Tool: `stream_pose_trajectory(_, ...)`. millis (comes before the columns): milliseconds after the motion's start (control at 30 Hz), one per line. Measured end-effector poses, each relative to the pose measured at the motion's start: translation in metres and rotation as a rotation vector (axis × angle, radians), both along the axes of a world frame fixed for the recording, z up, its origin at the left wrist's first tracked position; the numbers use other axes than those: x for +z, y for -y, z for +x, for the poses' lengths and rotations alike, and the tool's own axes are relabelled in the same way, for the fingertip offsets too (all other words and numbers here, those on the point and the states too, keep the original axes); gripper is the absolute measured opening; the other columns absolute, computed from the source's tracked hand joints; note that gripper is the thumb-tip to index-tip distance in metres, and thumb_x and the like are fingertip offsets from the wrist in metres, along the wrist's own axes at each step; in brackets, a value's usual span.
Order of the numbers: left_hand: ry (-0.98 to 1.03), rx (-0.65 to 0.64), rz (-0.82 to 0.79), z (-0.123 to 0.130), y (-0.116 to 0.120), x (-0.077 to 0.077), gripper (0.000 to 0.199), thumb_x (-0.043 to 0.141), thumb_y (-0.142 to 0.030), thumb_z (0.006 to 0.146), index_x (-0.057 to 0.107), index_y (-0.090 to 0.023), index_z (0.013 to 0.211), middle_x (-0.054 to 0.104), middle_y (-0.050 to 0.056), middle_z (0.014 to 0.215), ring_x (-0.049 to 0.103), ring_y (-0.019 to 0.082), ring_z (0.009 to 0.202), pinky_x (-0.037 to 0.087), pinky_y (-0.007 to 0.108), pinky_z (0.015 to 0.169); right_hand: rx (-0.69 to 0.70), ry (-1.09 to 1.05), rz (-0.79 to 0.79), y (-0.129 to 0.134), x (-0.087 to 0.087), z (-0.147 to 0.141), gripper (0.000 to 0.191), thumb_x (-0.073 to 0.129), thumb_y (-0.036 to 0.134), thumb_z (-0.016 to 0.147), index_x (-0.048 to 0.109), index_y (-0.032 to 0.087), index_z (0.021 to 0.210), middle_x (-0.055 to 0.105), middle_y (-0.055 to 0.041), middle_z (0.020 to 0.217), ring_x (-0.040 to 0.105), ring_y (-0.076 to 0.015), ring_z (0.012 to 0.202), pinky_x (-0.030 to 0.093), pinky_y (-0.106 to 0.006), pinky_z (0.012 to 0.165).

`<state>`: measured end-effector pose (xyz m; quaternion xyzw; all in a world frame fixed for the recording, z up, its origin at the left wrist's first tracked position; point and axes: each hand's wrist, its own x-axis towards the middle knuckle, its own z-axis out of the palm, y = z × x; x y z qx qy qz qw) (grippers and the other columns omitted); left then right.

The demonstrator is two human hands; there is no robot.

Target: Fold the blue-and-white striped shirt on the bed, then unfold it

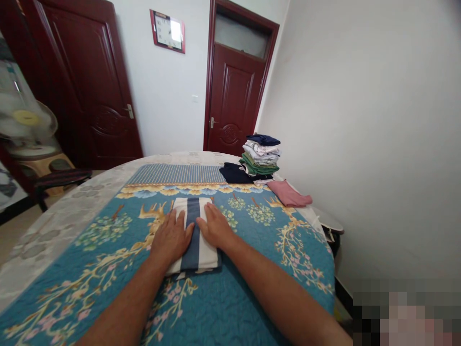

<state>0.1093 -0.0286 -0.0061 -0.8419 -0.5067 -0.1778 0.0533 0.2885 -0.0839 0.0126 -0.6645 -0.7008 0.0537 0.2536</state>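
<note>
We list one folded cloth, cream cotton with a broad slate-blue stripe down its length, a flat, soft rectangle of several layers, lying on the quilted bedspread near the bedspread's middle.

Left hand: bare, palm down on the cloth's near left part, fingers slightly spread and flat, pinching nothing.

Right hand: bare, palm down on the cloth's right edge, fingertips on the cream fabric, fingers lying close together, pinching nothing.

We record the bedspread as stitched, puckered teal fabric printed with gold antlered deer and blossom branches, with a striped blue band at its far end. Beyond that band, at the bedspread's far right corner, stands a stack of folded clothes, soft layers in navy, pale print and green. Against the stack's foot lies a dark navy garment, and just right of it, at the bedspread's edge, a crumpled pink garment.

Past the bedspread's far edge stand two dark red panelled wooden doors: one with a frosted glass transom, the other with a metal lever handle. Left of the bedspread stands a pale plastic electric fan.
</note>
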Motion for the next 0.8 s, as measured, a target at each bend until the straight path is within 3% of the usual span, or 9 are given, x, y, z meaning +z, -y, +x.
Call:
stream_pose_trajectory(200, 0.023, 0.009, 0.009, 0.0, -0.001, -0.005, 0.073, 0.036, -0.052, 0.104, 0.051, -0.002, 0.154, 0.045, 0.031, 0.161, 0.044, 0.041, 0.151, 0.034, 0.053, 0.123, -0.02, 0.005, -0.241, -0.054, 0.003, 0.002, 0.081, 0.036, 0.066, 0.106, 0.042, 0.006, 0.159, 0.032, -0.024, 0.17, 0.025, -0.0363, 0.161, 0.024, -0.061, 0.128)
stream_pose_trajectory(433, 0.059, 0.003, -0.002, -0.001, -0.001, -0.004, 0.072, 0.032, -0.053, 0.105, 0.051, -0.004, 0.154, 0.046, 0.028, 0.161, 0.044, 0.04, 0.151, 0.035, 0.054, 0.123, -0.091, -0.041, -0.198, -0.085, -0.004, 0.006, 0.071, 0.034, 0.064, 0.108, 0.056, 0.01, 0.149, 0.041, -0.0218, 0.166, 0.03, -0.0343, 0.159, 0.02, -0.063, 0.127)
stream_pose_trajectory(600, 0.064, 0.01, 0.005, -0.001, 0.0, -0.002, 0.071, 0.03, -0.051, 0.106, 0.054, -0.003, 0.152, 0.048, 0.026, 0.16, 0.045, 0.038, 0.151, 0.033, 0.05, 0.126, -0.134, -0.122, -0.061, -0.069, -0.01, 0.008, 0.061, 0.034, 0.051, 0.111, 0.057, 0.008, 0.147, 0.046, -0.0222, 0.163, 0.036, -0.0311, 0.156, 0.023, -0.054, 0.128)
stream_pose_trajectory(800, 0.206, -0.038, 0.007, -0.008, -0.006, -0.006, 0.064, 0.027, -0.044, 0.106, 0.063, -0.006, 0.143, 0.058, 0.022, 0.151, 0.048, 0.035, 0.147, 0.035, 0.05, 0.126, -0.18, -0.082, 0.002, -0.011, -0.022, -0.002, 0.074, 0.041, 0.054, 0.108, 0.039, 0.004, 0.161, 0.033, -0.0254, 0.17, 0.03, -0.0352, 0.159, 0.023, -0.055, 0.129)
